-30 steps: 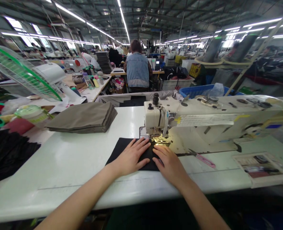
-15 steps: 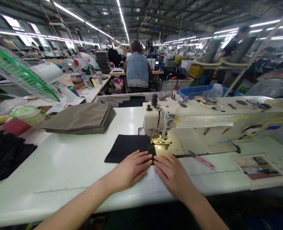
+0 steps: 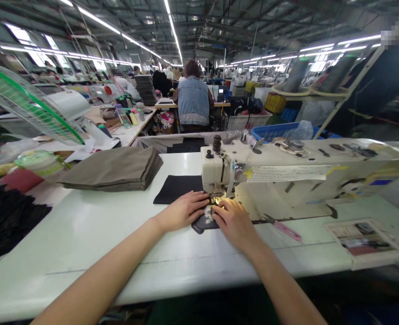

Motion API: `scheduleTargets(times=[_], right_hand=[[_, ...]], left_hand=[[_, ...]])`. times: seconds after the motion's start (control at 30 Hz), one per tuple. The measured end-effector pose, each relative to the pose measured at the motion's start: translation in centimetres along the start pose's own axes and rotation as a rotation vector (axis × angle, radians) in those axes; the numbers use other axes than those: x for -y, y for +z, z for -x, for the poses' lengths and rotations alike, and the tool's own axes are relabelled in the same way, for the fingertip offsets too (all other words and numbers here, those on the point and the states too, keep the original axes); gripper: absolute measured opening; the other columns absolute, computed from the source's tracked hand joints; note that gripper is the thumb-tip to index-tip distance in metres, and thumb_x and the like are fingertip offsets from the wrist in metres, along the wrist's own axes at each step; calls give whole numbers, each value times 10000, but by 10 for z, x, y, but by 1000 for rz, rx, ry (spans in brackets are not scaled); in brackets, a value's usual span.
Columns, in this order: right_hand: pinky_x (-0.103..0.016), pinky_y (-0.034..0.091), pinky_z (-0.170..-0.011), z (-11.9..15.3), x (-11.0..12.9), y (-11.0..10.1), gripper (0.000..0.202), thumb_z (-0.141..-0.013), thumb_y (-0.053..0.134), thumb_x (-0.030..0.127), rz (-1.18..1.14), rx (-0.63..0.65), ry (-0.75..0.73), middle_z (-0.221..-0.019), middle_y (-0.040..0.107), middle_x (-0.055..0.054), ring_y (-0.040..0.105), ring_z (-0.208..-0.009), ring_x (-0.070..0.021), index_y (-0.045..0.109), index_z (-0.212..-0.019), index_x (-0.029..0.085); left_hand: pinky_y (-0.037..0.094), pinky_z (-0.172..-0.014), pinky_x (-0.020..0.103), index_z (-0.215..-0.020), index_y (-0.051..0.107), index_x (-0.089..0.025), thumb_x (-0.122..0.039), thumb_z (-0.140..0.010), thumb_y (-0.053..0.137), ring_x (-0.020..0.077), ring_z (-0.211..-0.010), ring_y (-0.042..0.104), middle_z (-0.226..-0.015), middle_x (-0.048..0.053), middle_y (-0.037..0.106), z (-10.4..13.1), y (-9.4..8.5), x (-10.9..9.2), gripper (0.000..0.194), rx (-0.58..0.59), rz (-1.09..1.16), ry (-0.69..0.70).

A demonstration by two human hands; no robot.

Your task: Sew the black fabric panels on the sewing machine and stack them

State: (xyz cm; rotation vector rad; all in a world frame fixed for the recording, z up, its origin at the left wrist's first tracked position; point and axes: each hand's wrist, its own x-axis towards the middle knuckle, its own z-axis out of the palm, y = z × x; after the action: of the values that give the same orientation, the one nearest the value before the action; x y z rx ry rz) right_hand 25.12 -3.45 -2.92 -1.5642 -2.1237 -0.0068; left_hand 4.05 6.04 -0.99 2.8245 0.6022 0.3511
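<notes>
A folded black cloth [image 3: 177, 187] lies flat on the pale worktop, its right end under the head of a cream sewing machine [image 3: 216, 169]. My left hand [image 3: 185, 210] rests on the cloth's near right part, palm down with the fingers stretched out. Beside the lit needle area, my right hand [image 3: 235, 221] lies flat with its fingers spread a little, the fingertips near the cloth's edge. Between the hands a dark plate [image 3: 204, 222] with a worn patch shows in the worktop. The cloth under my fingertips is mostly hidden.
A stack of grey-brown cloth [image 3: 113, 169] lies at the left, near a green-rimmed fan [image 3: 33, 106]. Pink-handled snips [image 3: 287, 230] lie right of my right hand. A blue basket [image 3: 273, 131] stands behind the machine. A person in a denim vest [image 3: 193, 101] sits ahead.
Both hands and the black cloth have moved forward, away from me, past the needle area. The dark plate in the worktop has come into view. A person at the right has come closer.
</notes>
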Motion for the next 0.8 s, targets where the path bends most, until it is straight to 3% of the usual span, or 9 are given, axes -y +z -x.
scheduleTargets(times=[0.37,0.63,0.8], right_hand=[[-501,510,-994,38,7,10,316,-926,607,191,-157,-109,-19,-1221,635,-119,575,-1148,-288,621,-1241,198],[-515,524,-996,37,7,10,295,-927,592,177,-180,-126,-23,-1226,646,-123,589,-1153,-288,630,-1220,192],[-486,537,-977,44,4,5,230,-933,603,190,-156,-133,-11,-1191,663,-125,612,-1115,-285,664,-1154,171]], left_hand=[[316,-1168,570,-1394,571,-216,-305,-1019,464,285,-1386,465,-1480,111,536,1,2,1,400,4,-37,-101],[265,-1161,642,-1374,594,-276,-325,-1011,481,325,-1446,373,-1505,80,510,2,1,-1,384,28,-42,-198],[286,-1184,565,-1480,456,-156,-392,-1003,502,320,-1472,335,-1577,175,383,2,7,2,534,-40,-118,-344]])
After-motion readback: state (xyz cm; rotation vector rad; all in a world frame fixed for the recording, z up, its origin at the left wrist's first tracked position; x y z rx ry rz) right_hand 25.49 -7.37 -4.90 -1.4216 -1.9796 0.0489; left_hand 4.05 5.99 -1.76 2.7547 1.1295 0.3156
